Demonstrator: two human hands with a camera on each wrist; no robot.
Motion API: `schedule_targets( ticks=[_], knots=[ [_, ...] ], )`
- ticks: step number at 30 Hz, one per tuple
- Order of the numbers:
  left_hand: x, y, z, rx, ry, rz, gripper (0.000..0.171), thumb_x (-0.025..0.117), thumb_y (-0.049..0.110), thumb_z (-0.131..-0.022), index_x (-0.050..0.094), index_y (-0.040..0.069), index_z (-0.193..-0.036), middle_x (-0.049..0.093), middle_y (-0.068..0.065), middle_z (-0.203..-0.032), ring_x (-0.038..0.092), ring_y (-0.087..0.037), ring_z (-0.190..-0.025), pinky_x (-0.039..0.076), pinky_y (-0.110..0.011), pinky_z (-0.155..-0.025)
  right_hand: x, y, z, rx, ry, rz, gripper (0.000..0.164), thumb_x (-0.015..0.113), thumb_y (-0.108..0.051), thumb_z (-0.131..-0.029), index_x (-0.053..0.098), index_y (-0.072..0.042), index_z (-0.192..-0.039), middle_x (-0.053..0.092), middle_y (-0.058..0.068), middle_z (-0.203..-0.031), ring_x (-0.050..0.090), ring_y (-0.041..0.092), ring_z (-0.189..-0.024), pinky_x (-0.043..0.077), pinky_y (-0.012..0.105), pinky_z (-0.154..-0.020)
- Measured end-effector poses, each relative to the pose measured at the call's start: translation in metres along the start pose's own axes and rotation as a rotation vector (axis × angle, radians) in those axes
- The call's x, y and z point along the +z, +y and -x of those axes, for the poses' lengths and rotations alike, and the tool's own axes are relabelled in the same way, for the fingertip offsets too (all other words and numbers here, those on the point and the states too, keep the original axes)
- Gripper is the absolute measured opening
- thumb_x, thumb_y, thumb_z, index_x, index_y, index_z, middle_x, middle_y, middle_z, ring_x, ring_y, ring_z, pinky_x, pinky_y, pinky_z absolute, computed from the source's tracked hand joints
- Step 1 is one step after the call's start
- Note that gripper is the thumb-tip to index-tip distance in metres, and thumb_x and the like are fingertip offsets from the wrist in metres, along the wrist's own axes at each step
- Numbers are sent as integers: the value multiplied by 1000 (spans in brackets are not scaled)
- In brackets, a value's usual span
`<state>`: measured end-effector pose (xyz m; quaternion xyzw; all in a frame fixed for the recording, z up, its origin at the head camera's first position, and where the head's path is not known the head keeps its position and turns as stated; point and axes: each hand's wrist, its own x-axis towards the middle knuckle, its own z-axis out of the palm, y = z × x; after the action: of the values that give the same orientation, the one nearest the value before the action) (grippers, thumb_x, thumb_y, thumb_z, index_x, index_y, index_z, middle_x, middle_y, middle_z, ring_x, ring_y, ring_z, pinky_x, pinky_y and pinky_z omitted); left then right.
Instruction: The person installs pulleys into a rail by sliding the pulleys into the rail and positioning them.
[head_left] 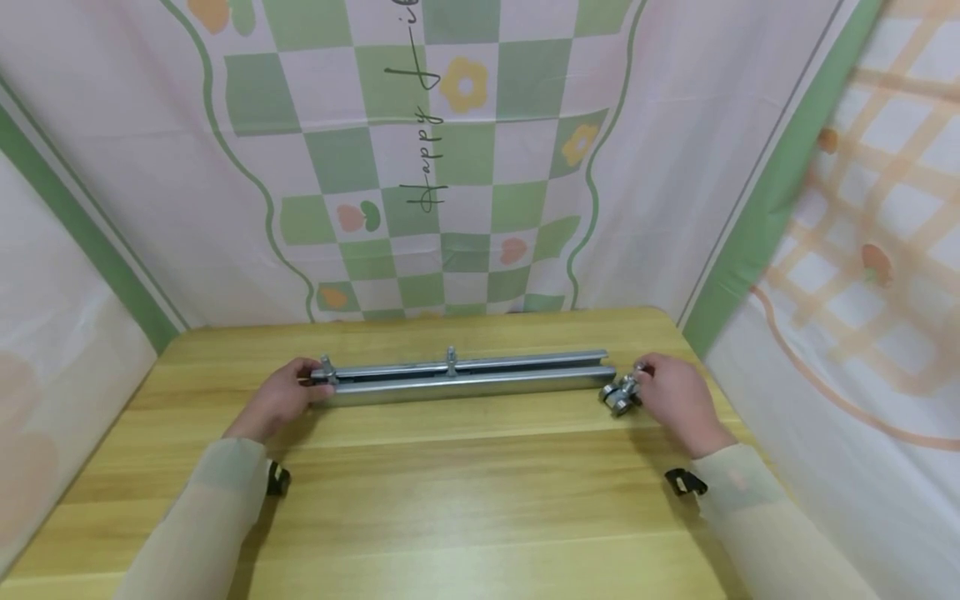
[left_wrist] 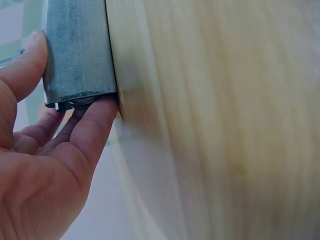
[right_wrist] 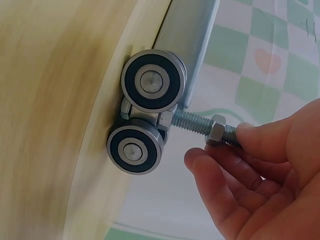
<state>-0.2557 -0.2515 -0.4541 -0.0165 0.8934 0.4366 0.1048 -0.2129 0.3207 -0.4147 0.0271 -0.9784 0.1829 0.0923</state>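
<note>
A long grey metal channel rail (head_left: 480,387), its slot upward, lies across the table. My left hand (head_left: 279,398) holds its left end, thumb along one side and fingertips at the end of the channel (left_wrist: 80,55) in the left wrist view. Two threaded bolts stand up from the slot, one bolt (head_left: 452,362) near the middle, another bolt (head_left: 327,368) beside the left hand. Just off the rail's right end, my right hand (head_left: 678,404) pinches the threaded bolt (right_wrist: 190,121) of a roller trolley (head_left: 619,395). Its wheels (right_wrist: 151,81) and a hex nut (right_wrist: 217,129) show plainly in the right wrist view.
The wooden table (head_left: 450,500) extends toward me in front of the rail. Behind it hangs a checked green and white curtain (head_left: 450,167), with more fabric at both sides. A black strap piece (head_left: 686,482) sits at the right sleeve, another black piece (head_left: 277,479) at the left.
</note>
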Motion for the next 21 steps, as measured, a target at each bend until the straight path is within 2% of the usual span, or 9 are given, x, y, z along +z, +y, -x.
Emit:
schedule_targets(
  ticks=[11,21],
  knots=[
    [0,1,1,1,2,7,61,70,34,-95,44,3,-140,44,-25,-142,42,-42,-129,38,-55,-103,-4,21,-8,25,13,8,29,56,-14,-99,64,8,-114,66,30,-107,61,48,-94,46,62,-81],
    [0,3,3,4,-6,16,61,71,34,-94,44,3,-140,44,-25,-143,41,-43,-130,37,-56,-104,-7,43,-14,71,29,5,34,52,-16,-101,61,11,-119,63,33,-109,61,46,-91,47,59,-75]
  ],
)
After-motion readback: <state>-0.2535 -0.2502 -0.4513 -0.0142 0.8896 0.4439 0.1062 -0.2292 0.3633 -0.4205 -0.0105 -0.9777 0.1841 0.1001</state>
